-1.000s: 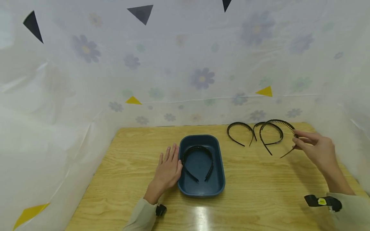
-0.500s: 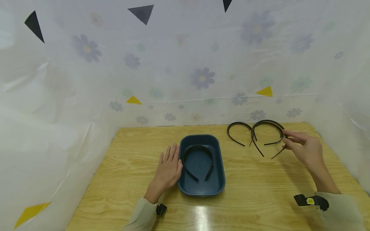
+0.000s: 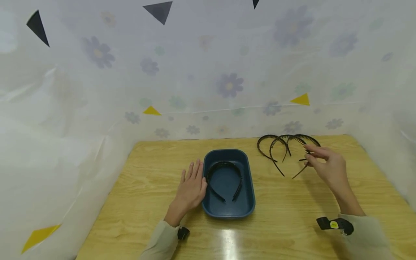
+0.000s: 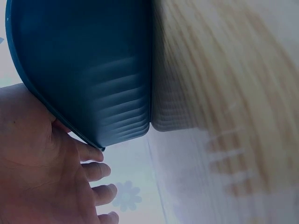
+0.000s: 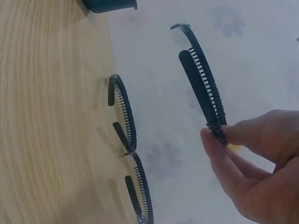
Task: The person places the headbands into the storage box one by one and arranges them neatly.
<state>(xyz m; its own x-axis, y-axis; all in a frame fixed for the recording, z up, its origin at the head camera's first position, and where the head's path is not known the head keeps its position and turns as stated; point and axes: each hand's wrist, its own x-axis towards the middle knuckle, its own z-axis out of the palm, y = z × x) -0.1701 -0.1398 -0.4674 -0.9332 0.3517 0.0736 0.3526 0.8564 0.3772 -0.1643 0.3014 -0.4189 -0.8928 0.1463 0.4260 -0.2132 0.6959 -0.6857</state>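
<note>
Between thumb and fingers, my right hand (image 3: 329, 168) pinches one side of a black toothed headband (image 3: 275, 146), raised above the table with its ends pointing toward me. The right wrist view also shows this held headband (image 5: 202, 84) clear of the surface. Beyond it lie two more black headbands (image 5: 125, 112) on the table. My left hand (image 3: 190, 187) lies with straight fingers along the left side of a blue rectangular tub (image 3: 251, 206); in the left wrist view the hand (image 4: 51, 163) touches the tub's rim. Inside the tub rests a black headband (image 3: 224, 164), possibly more than one stacked.
The wood-grain table (image 3: 146, 173) ends at the back against a pale flowered curtain (image 3: 201, 86), which also hangs at both sides. Yellow triangles (image 3: 300, 99) and dark ones (image 3: 159, 12) mark the curtain. Dark straps circle both wrists.
My right hand has carried the pinched headband leftward, across in front of the ones lying on the table. The left hand keeps its place at the tub. The head view has shifted slightly.
</note>
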